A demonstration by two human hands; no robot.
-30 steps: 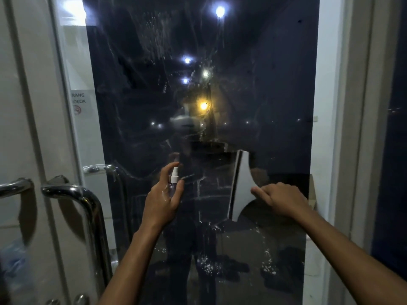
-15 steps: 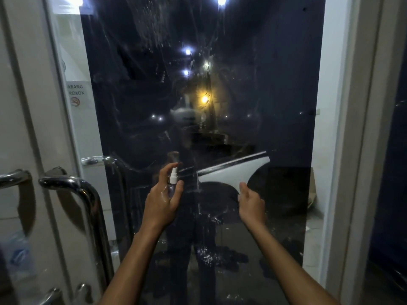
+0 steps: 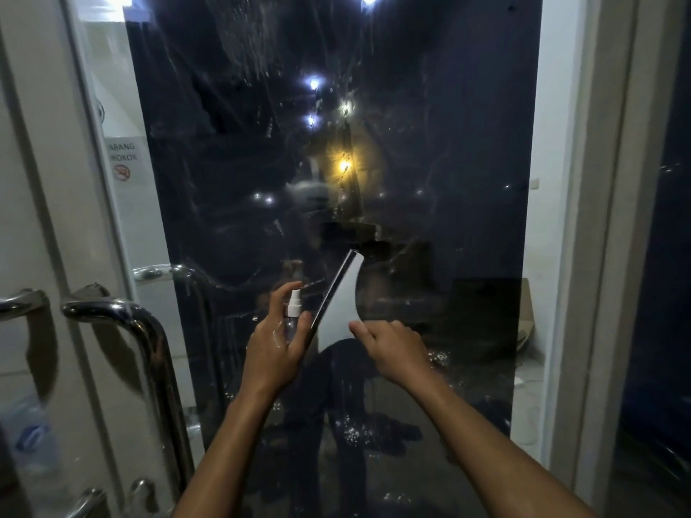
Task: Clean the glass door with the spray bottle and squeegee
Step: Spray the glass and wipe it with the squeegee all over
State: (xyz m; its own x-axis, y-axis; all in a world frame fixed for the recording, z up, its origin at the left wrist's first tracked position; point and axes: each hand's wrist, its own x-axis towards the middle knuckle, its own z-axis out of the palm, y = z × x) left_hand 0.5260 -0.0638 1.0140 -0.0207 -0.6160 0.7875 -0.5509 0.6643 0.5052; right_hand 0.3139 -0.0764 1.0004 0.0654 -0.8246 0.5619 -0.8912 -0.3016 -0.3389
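Note:
The glass door [image 3: 430, 151] fills the middle of the view, dark, with streaks and droplets on it. My left hand [image 3: 275, 342] grips a small clear spray bottle [image 3: 292, 312] with a white nozzle, held upright close to the glass. My right hand [image 3: 389, 347] holds a white squeegee [image 3: 342, 304] by its lower end. Its dark blade edge runs steeply up and to the right, just beside the bottle. The squeegee's handle is hidden in my right hand.
A curved chrome door handle [image 3: 123, 323] stands at the left, with a second one [image 3: 22, 304] further left. A no-smoking sticker [image 3: 121, 162] is on the left pane. The pale door frame [image 3: 583, 256] rises at the right. Wet specks lie low on the glass [image 3: 355, 431].
My right hand has turned the squeegee from nearly level to steeply tilted and brought it left, next to the bottle. My left hand has held still.

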